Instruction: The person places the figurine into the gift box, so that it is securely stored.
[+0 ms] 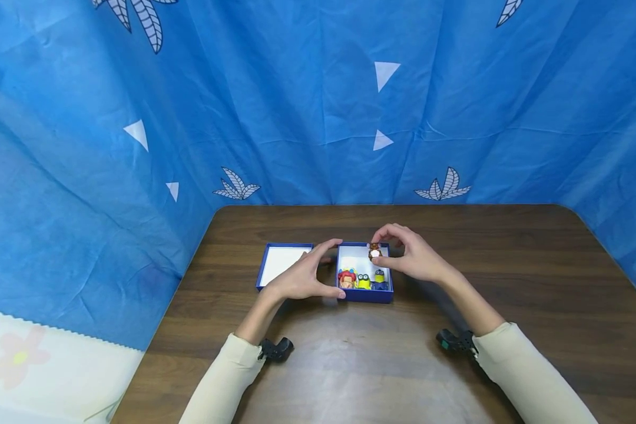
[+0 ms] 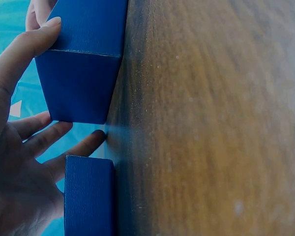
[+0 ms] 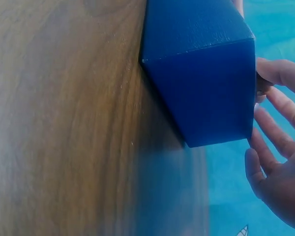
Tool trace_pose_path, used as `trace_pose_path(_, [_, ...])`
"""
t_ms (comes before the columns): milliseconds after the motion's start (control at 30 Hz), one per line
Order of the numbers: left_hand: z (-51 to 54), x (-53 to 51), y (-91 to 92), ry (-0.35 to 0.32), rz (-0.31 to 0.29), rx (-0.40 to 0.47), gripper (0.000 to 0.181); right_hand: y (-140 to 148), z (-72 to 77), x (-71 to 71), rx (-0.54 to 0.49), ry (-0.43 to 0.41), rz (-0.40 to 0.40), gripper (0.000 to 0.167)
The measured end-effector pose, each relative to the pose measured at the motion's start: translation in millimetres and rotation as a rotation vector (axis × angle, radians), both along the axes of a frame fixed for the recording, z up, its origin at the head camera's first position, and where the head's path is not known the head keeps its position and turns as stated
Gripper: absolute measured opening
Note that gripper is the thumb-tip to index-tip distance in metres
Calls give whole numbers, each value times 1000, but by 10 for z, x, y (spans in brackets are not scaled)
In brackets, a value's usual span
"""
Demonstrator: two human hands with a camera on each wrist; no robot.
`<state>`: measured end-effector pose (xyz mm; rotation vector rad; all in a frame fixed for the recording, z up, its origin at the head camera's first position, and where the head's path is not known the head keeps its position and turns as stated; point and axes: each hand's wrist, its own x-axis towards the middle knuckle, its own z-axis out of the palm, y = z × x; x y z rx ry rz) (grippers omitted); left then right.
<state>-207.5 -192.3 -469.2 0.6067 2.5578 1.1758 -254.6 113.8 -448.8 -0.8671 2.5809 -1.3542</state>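
Note:
A blue box [image 1: 365, 297] with a white inside stands mid-table. Along its near side sit a red-haired figurine [image 1: 347, 278], a yellow-green one [image 1: 363, 281] and a yellow-and-blue one with goggles [image 1: 380, 280]. The left hand [image 1: 308, 274] spans the box's left side, thumb at the near corner and a finger at the far one. In the left wrist view its thumb [image 2: 45, 38] lies on the box's upper edge. Over the far right part of the box, the right hand [image 1: 410, 254] pinches a small brown figurine with a white belly [image 1: 374, 252] between thumb and fingers.
Left of the box, close to the left hand, a blue-rimmed lid [image 1: 281, 265] lies with its white inside up. Brown wooden tabletop [image 1: 509, 265] surrounds both. A blue patterned curtain [image 1: 307, 100] hangs behind the table's far edge.

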Motion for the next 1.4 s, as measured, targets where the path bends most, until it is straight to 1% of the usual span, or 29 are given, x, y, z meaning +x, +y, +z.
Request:
trace_pose_path(100, [3, -1, 2, -2, 2, -3, 117, -30, -21, -14, -10, 1, 0, 35])
trace_pose_path(233, [8, -2, 5, -3, 4, -7, 117, -69, -50, -23, 0, -10, 2, 33])
trace_pose_path(400, [18, 1, 3, 2, 3, -4, 117, -115, -81, -9, 4, -21, 7, 32])
trace_pose_path(500, [20, 0, 7, -3, 1, -2, 117, -135, -119, 11, 14, -11, -7, 32])
trace_pose_path(667, [28, 2, 13, 1, -4, 0, 116, -184, -155, 56, 45, 37, -48, 30])
trace_pose_path(867, [48, 14, 21, 8, -2, -12, 114, -250, -164, 112, 143, 74, -96, 27])
trace_pose_path(1067, [59, 20, 21, 9, -1, -13, 114, -309, -125, 152, 236, 67, -140, 25])
trace_pose_path(1200, [45, 18, 10, 5, -1, -12, 115, -334, -117, 169, 294, 65, -170, 24])
trace_pose_path(1400, [21, 19, 2, 2, -1, -15, 116, -345, -109, 180, 339, 53, -191, 23])
